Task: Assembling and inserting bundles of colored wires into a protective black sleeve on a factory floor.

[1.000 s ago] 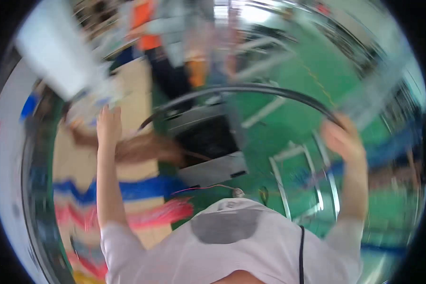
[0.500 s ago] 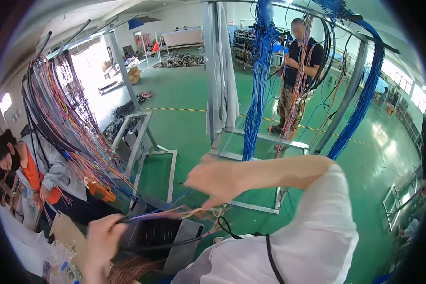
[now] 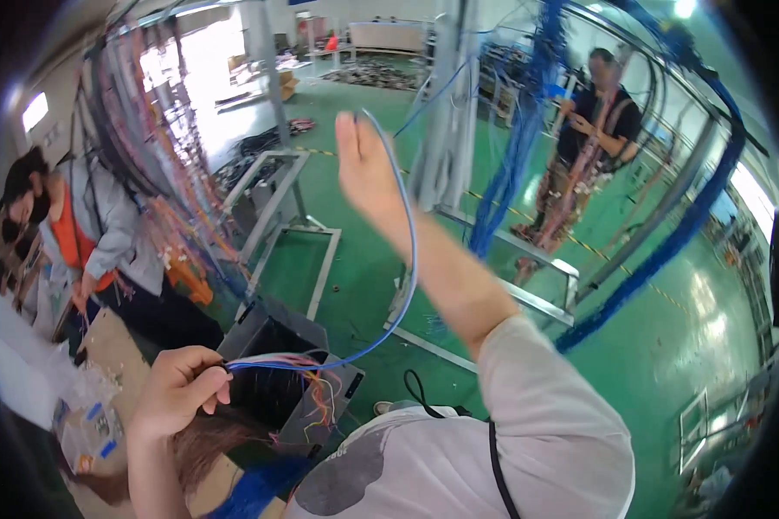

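My left hand (image 3: 182, 389) is closed around a bundle of thin coloured wires (image 3: 277, 359), low at the left, above an open grey bin. Pink, yellow, red and other strands droop from the bundle over the bin's edge. One blue wire (image 3: 414, 259) runs from that hand and bows up through the middle of the view to my right hand (image 3: 363, 169). That hand is raised at arm's length with its fingers together, pinching the wire near its end. The exact pinch is blurred.
Racks hung with blue wire bundles (image 3: 511, 182) and mixed wires (image 3: 138, 130) stand ahead on metal frames (image 3: 320, 268). The grey bin (image 3: 290, 324) sits beside brown wires (image 3: 208, 450). One person (image 3: 86, 233) works at left; another (image 3: 593, 121) stands behind the right rack.
My right hand has swung up and away from the bundle, drawing the blue wire out into a long arc. My left hand stays on the bundle. The view has shifted.
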The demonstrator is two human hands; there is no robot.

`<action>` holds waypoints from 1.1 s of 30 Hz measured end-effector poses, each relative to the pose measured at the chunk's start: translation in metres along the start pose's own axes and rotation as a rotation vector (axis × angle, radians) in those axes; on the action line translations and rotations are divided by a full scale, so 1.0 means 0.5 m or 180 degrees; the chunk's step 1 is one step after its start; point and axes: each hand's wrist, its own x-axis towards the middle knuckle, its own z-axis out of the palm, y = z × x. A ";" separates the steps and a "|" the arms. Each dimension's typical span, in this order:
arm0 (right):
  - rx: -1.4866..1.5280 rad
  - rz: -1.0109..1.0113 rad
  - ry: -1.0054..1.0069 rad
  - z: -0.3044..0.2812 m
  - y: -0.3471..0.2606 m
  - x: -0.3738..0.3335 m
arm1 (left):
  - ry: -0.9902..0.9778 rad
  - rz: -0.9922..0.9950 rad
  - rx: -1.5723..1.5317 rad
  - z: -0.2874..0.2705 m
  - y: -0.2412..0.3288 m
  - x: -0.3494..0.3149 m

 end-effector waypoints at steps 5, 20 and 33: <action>0.0224 0.0148 -0.2706 0.267 -0.024 -0.358 | 0.0061 -0.0594 -0.0424 -0.013 -0.049 -0.092; 0.4144 0.1186 -0.4290 0.280 -0.075 -0.182 | 0.1429 -0.0515 0.0988 -0.100 0.025 -0.100; 0.1903 -0.0583 -0.3285 0.439 -0.087 0.339 | 0.3357 0.1074 0.1780 -0.411 0.355 0.301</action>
